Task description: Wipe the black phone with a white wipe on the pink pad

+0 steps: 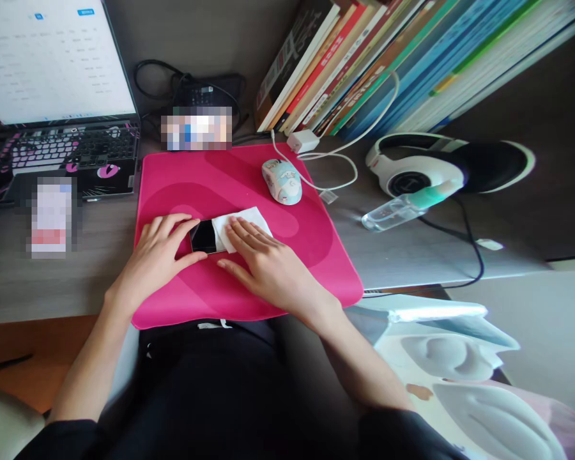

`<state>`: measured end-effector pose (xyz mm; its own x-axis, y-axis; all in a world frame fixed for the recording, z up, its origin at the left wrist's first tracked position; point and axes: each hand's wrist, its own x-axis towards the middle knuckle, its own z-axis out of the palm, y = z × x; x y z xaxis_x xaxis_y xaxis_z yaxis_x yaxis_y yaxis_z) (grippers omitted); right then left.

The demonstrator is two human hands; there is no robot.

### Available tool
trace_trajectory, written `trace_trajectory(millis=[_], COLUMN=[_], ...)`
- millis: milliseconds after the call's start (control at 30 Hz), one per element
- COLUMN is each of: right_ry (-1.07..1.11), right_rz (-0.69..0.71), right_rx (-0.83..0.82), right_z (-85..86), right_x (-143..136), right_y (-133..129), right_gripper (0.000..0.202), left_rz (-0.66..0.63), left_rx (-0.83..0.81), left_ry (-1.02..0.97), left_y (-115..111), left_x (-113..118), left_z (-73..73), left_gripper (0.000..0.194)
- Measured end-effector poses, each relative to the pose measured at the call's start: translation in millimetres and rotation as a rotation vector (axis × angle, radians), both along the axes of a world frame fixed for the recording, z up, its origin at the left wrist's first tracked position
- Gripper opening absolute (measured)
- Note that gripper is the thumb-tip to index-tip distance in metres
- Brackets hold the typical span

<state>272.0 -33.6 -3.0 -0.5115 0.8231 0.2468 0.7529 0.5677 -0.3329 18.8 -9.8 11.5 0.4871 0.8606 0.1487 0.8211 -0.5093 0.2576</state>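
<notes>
A black phone (203, 237) lies flat on the pink mat (196, 172), its right part covered by a white wipe (256, 220). My left hand (160, 249) grips the phone's left end, thumb at the near edge and fingers at the far edge. Flat on top of the wipe rests my right hand (263, 259), fingers stretched together and pointing left, thumb apart below the phone. The rest of the phone is hidden under the wipe and that hand.
Around the mat are a mouse (282, 182), white cable and charger (303, 141), spray bottle (393, 212), headphones (412, 166), books (335, 64) and a laptop (71, 153). Two blurred items (52, 217) lie by the laptop and behind the mat.
</notes>
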Motion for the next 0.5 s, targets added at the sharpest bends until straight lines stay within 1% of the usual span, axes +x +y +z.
trace_trajectory(millis=[67,133,267,367,433,500], right_ry=[0.028,0.025,-0.036,-0.040,-0.009,0.024], right_rz=[0.020,0.015,0.021,0.053,0.076,0.096], right_rx=[0.008,0.020,0.033,0.019,-0.002,-0.026], right_z=[-8.5,-11.3,-1.6,6.1,6.8,4.5], right_x=[-1.0,-4.3,-12.3,-14.3,-13.1,-11.0], right_y=[10.8,11.6,-11.0,-22.1,-17.3,-5.3], right_gripper=[0.072,0.080,0.088,0.085,0.079,0.070], left_rz=[-0.002,0.002,0.005,-0.007,-0.012,-0.007], left_rx=[-0.001,0.000,-0.003,-0.001,-0.008,-0.013], left_ry=[-0.006,-0.011,-0.016,-0.015,-0.016,-0.017], left_y=[-0.1,-0.3,0.0,0.8,1.2,1.3], left_x=[-0.2,-0.4,-0.9,-1.5,-1.7,-1.6], left_z=[-1.1,-1.7,-1.8,-1.4,-1.1,-0.7], left_gripper=[0.060,0.060,0.060,0.060,0.061,0.061])
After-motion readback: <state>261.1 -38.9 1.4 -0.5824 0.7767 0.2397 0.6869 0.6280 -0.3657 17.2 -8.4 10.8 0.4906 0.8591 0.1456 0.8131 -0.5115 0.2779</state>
